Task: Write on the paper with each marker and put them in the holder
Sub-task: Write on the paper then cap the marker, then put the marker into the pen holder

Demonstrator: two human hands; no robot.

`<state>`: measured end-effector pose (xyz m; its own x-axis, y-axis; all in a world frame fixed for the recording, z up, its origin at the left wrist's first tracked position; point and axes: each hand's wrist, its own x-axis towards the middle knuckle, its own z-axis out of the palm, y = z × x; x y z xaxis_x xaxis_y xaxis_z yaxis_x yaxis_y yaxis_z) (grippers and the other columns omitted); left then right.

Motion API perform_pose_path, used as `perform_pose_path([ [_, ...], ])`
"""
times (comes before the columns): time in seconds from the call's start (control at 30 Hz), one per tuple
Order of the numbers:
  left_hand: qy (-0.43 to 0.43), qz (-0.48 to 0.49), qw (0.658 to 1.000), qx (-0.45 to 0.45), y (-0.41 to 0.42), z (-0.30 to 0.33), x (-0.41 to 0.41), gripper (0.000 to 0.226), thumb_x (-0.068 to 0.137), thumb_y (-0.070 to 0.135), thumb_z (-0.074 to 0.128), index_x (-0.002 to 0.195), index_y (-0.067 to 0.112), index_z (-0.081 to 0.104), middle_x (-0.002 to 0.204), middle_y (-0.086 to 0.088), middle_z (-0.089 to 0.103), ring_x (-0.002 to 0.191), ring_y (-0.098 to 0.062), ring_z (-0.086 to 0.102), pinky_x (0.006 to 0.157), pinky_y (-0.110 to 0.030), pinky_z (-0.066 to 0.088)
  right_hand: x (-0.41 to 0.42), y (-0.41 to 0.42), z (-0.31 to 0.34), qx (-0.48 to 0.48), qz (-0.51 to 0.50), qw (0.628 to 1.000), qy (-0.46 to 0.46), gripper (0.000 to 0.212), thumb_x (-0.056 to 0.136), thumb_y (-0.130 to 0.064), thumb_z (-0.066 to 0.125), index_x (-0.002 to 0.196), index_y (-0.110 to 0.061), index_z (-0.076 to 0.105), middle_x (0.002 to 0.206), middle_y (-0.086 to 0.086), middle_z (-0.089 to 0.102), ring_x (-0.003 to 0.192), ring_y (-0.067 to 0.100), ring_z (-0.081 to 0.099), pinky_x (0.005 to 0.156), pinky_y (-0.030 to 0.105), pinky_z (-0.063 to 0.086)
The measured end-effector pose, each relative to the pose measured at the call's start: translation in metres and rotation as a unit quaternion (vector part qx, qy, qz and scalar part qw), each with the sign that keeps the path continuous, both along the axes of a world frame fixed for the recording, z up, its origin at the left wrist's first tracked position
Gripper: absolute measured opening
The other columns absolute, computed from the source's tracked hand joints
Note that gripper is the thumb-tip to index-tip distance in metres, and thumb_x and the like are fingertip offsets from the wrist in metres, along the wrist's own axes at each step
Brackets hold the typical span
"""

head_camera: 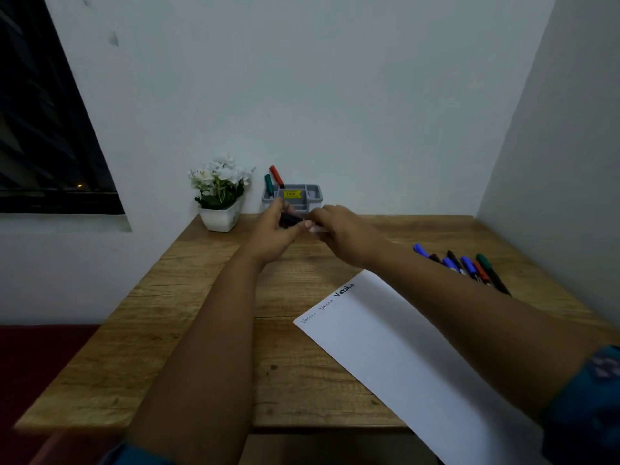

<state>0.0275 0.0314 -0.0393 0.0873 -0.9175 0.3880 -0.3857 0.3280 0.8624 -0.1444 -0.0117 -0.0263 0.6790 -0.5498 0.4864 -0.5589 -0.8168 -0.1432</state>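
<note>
Clearly, paper (385, 330) reads "Varsha" thrice; holder (312, 193) label unreadable.

This looks like a corner of a home, set up as a small study spot. A wooden desk (188, 330) stands pushed against plain white walls (335, 95). A dark window (43, 129) sits on the left. At the far edge of the desk are a potted white flower (219, 193) and a grey pen holder (295, 196); a sheet of paper (402, 357) lies near right.
</note>
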Motion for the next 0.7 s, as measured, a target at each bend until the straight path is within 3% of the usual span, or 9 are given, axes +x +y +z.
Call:
perform_pose_path([
  [0.1,0.05,0.014,0.998,-0.037,-0.004,-0.001,-0.003,0.021,0.089,0.019,0.069,0.104,0.021,0.053,0.081,0.007,0.065,0.075,-0.006,0.06,0.069,-0.021,0.047,0.006,-0.003,-0.003,0.045,0.015,0.998,-0.039,0.024,0.098,-0.022,0.052,0.121,-0.016,0.049,0.102,0.006,0.064,0.083,0.018,0.058,0.071,0.037,0.049],
  [0.2,0.102,0.008,0.993,-0.051,-0.01,-0.005,-0.014,0.024,0.097,0.008,0.056,0.118,0.013,0.047,0.059,0.016,0.061,0.059,0.004,0.057,0.059,-0.014,0.046,0.013,-0.012,-0.01,0.073,0.023,0.996,-0.054,0.07,0.094,-0.016,0.059,0.15,-0.022,0.017,0.088,0.009,0.068,0.072,0.022,0.065,0.066,0.039,0.055],
  [0.27,0.133,0.02,0.99,-0.048,-0.016,-0.008,-0.018,0.022,0.1,0.007,0.049,0.121,0.013,0.044,0.064,0.012,0.063,0.06,0.002,0.059,0.059,-0.016,0.048,0.011,-0.02,-0.007,0.081,0.025,0.995,-0.057,0.092,0.09,-0.012,0.065,0.154,-0.03,0.002,0.083,0.008,0.068,0.069,0.02,0.065,0.067,0.034,0.056],
  [0.3,0.147,0.028,0.987,-0.049,-0.019,-0.011,-0.02,0.022,0.101,0.009,0.047,0.122,0.013,0.043,0.073,0.007,0.066,0.066,-0.003,0.062,0.062,-0.02,0.05,0.009,-0.024,-0.003,0.083,0.021,0.994,-0.062,0.094,0.088,-0.011,0.068,0.154,-0.031,0.005,0.085,0.005,0.067,0.07,0.018,0.065,0.069,0.031,0.055],
  [0.37,0.126,0.071,0.987,-0.063,-0.027,-0.021,-0.021,0.023,0.102,0.015,0.046,0.124,0.017,0.043,0.088,-0.006,0.069,0.079,-0.013,0.066,0.069,-0.028,0.054,0.004,-0.033,0.007,0.093,0.002,0.992,-0.081,0.088,0.085,-0.011,0.072,0.152,-0.029,0.018,0.087,0.002,0.064,0.074,0.016,0.064,0.074,0.027,0.053],
  [0.43,0.07,0.118,0.987,-0.088,-0.029,-0.033,-0.023,0.027,0.101,0.021,0.047,0.127,0.021,0.042,0.089,-0.002,0.066,0.081,-0.014,0.064,0.072,-0.034,0.055,0.0,-0.048,0.015,0.12,-0.024,0.986,-0.113,0.081,0.082,-0.012,0.075,0.145,-0.027,0.027,0.084,0.005,0.066,0.075,0.019,0.066,0.078,0.035,0.056],
  [0.5,0.032,0.139,0.984,-0.106,-0.029,-0.04,-0.027,0.033,0.101,0.022,0.048,0.133,0.017,0.041,0.087,0.008,0.058,0.076,-0.004,0.057,0.066,-0.023,0.048,-0.001,-0.067,0.021,0.153,-0.044,0.977,-0.143,0.073,0.083,-0.011,0.074,0.138,-0.025,0.029,0.084,0.012,0.068,0.074,0.024,0.068,0.079,0.045,0.057],
  [0.57,0.002,0.146,0.982,-0.117,-0.03,-0.043,-0.03,0.039,0.101,0.023,0.047,0.138,0.014,0.037,0.096,0.007,0.056,0.081,-0.005,0.056,0.065,-0.017,0.043,0.001,-0.083,0.027,0.157,-0.051,0.969,-0.183,0.063,0.087,-0.008,0.067,0.135,-0.022,0.028,0.087,0.017,0.067,0.073,0.029,0.069,0.076,0.049,0.057],
  [0.7,-0.003,0.16,0.981,-0.114,-0.042,-0.049,-0.027,0.045,0.1,0.022,0.049,0.14,0.012,0.033,0.1,0.004,0.054,0.086,-0.005,0.056,0.071,-0.016,0.045,0.015,-0.107,0.035,0.071,-0.076,0.95,-0.296,0.05,0.097,-0.007,0.05,0.141,-0.014,0.026,0.089,0.014,0.062,0.074,0.029,0.067,0.07,0.039,0.057],
])
